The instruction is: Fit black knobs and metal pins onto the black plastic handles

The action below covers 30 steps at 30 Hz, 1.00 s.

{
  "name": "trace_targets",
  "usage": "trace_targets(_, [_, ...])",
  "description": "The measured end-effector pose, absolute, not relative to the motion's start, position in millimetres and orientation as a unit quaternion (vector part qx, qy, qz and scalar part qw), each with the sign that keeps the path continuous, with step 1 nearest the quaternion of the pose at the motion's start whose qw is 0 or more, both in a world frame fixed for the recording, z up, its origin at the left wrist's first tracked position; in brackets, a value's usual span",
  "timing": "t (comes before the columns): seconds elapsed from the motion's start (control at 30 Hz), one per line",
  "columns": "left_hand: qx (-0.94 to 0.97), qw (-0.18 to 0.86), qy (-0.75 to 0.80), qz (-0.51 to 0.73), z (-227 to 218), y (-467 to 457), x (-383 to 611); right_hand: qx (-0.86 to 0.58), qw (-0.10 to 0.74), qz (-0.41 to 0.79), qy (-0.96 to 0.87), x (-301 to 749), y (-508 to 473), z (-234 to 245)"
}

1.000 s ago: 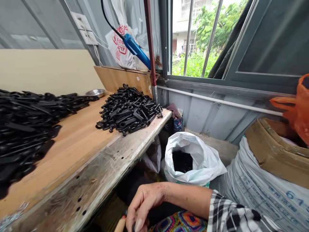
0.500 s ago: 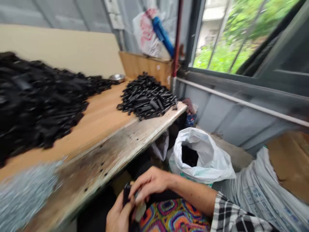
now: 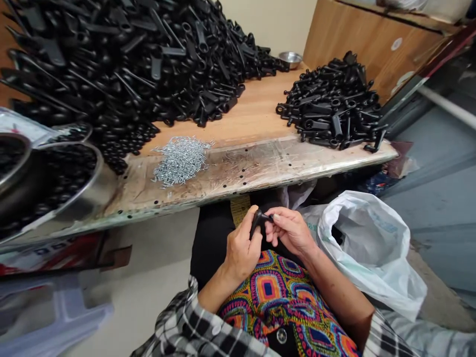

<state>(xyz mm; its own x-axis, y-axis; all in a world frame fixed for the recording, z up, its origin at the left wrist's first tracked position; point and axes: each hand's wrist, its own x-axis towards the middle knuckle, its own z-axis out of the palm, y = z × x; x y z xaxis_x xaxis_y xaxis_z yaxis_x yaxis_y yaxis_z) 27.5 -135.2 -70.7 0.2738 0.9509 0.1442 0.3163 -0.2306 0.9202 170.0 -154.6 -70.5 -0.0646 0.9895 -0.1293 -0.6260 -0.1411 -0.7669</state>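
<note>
Together, left hand [image 3: 243, 248] and right hand [image 3: 292, 230] pinch one black part [image 3: 259, 219] — both grips closed tight.

My left hand [image 3: 241, 248] and right hand [image 3: 292, 230] are bare; I wear black-and-white plaid sleeves [image 3: 178, 327], a bright geometric-print garment [image 3: 282, 297], one dark button [image 3: 281, 335].

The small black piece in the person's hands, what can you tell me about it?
The black piece is small, dark and matte, plastic by its look, elongated with a narrower end pointing right. The left hand grips its thicker end while the right hand pinches the narrow tip. It is held above the lap, just below the bench edge. Much of its shape is hidden.
</note>
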Motion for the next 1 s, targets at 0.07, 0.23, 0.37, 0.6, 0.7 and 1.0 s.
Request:
trace_targets(0.07, [0.727, 0.353, 0.455, 0.373, -74.7, -133.4, 25.9, -0.336, 0.603, 0.672, -0.269, 168.2, -153.3, -70.6])
trace_targets(0.23, [0.774, 0.264, 0.447, 0.362, -78.8, -130.7, 25.5, -0.351, 0.613, 0.657, -0.264, 164.4, -150.7, -70.4])
trace_targets(0.37, [0.791, 0.224, 0.441, 0.361, -76.9, -129.7, 26.4, -0.359, 0.61, 0.655, -0.265, 161.2, -148.7, -69.9])
trace_targets(0.6, [0.816, 0.134, 0.437, 0.354, -77.3, -128.5, 28.9, -0.376, 0.608, 0.647, -0.266, 161.2, -147.3, -68.5])
trace_targets(0.7, [0.833, 0.096, 0.438, 0.325, -77.1, -128.7, 31.4, -0.43, 0.604, 0.6, -0.301, 161.9, -150.7, -67.9])
trace_targets(1.0, [0.832, 0.01, 0.464, 0.305, -80.4, -116.0, 40.4, -0.459, 0.58, 0.624, -0.251, 163.8, -129.0, -63.4])
